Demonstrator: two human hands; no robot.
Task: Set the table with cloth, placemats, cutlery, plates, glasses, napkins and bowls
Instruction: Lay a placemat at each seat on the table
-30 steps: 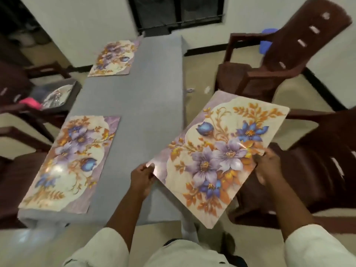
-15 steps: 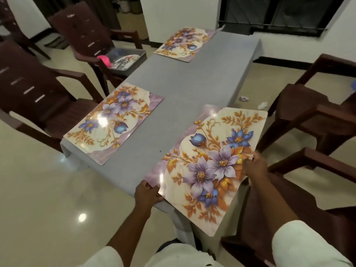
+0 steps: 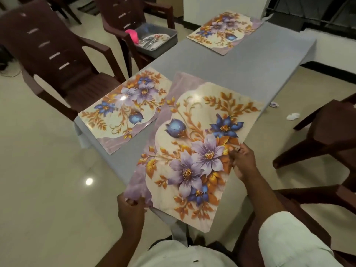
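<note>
Shiny pale floor tiles and dark brown chairs [image 3: 57, 60] are seen all around a long table covered by a grey cloth [image 3: 240, 74]. 2 flower placemats are already laid flat on it — 1 at the near left side [image 3: 125, 110] and 1 at the far end [image 3: 225, 29]. A 3rd placemat [image 3: 194, 147] is held over the near right part of the table, with its near end sticking out past the table edge. Its near left corner is pinched by the left hand [image 3: 131, 209], and its right edge is pinched by the right hand [image 3: 243, 160]. It is likely held at 2 spots so that it stays flat and can be lined up with the table edge. A grey tray [image 3: 156, 40] with cutlery and something pink is kept on a chair nearby, probably for a later step.

Compared with half a second ago, the held placemat has been brought further over the cloth — closer to the near left mat — and it now looks bigger in view. The same pinch is kept by both hands.
</note>
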